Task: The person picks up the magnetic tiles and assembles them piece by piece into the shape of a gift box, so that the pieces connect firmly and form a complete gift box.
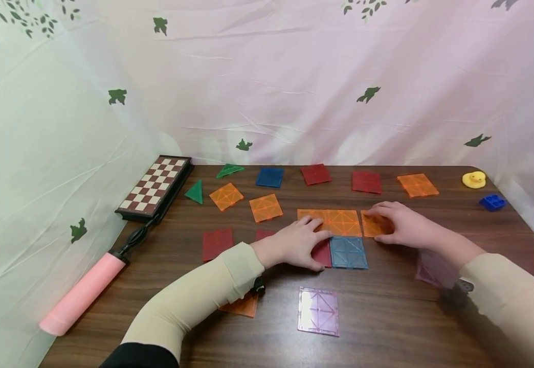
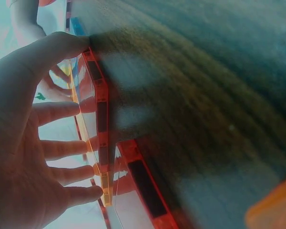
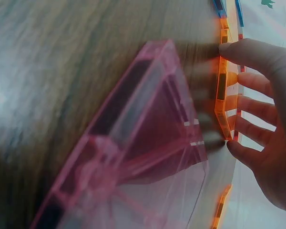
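Magnetic tiles lie flat on a wooden table. My left hand (image 1: pixel 296 244) spreads its fingers over a red tile (image 1: pixel 323 253) and the orange tiles (image 1: pixel 344 223) behind it. In the left wrist view its thumb touches the near edge of the red tile (image 2: pixel 102 114). A light-blue tile (image 1: pixel 349 252) sits against the red one, below the orange row. My right hand (image 1: pixel 407 225) holds another orange tile (image 1: pixel 368 224), thumb at its near edge and fingers over its far side. A narrow gap separates that tile from the orange row.
Loose tiles surround the hands: a clear lavender tile (image 1: pixel 318 312) in front, a purple tile (image 1: pixel 428 268) below the right forearm, red tile (image 1: pixel 217 244) at left. A chessboard (image 1: pixel 156 185) and pink-handled tool (image 1: pixel 83 294) lie left; a yellow duck (image 1: pixel 474 179) and blue block (image 1: pixel 493 202) right.
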### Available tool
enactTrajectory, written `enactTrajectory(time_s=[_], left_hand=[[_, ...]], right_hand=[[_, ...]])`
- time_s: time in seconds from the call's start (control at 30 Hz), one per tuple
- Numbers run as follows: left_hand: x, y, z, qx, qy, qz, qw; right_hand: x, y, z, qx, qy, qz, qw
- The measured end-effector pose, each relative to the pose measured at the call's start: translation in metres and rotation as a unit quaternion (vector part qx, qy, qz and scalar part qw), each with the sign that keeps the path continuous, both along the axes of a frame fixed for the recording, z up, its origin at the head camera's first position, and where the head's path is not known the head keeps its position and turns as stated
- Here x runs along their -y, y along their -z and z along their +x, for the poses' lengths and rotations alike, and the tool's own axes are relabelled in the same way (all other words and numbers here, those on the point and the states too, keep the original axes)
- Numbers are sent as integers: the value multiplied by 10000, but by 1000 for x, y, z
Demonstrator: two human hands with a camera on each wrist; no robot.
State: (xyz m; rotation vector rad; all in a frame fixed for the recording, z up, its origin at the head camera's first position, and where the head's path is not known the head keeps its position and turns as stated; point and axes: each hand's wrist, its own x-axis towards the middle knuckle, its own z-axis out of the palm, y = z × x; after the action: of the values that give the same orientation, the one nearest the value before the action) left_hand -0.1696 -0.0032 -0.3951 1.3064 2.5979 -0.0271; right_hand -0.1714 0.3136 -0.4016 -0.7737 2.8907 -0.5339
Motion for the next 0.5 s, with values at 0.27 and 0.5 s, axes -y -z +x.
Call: enactTrajectory(time_s=[0.27, 0.5], left_hand=[[-1, 0, 0, 58, 25, -7, 10000], [0, 0, 0, 2, 27, 9, 10000]], right_hand=[[6, -4, 0, -68, -136, -66, 9999], [-8, -29, 21, -373, 223, -467, 9980]])
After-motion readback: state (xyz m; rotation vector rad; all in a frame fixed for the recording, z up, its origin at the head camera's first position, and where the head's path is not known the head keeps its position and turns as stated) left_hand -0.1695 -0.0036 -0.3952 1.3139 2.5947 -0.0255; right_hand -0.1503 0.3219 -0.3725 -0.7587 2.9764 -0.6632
